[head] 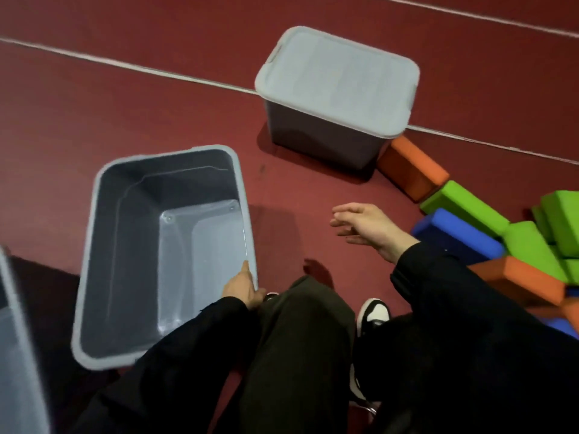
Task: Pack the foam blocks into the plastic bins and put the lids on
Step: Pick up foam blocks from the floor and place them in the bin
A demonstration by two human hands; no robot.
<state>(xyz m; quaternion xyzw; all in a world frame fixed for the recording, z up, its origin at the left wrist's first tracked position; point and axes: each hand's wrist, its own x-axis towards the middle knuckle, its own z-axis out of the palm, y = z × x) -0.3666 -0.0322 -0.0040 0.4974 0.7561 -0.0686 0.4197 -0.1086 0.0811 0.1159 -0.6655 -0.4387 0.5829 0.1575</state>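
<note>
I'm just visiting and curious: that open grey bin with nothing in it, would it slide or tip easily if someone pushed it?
The open grey bin holds nothing, so it is probably light and would slide on the smooth red floor. Its thin plastic walls may flex a little. It sits low and wide, so tipping seems unlikely; the left hand gripping its rim could steady it.

Floor: I see dark red smooth flooring (pixel 125 114) all around.
Lines: two thin white painted lines (pixel 131 66) run 9 to 3 o'clock.
Shoe: black-and-white sneaker (pixel 372 314) at 5 o'clock.
</note>
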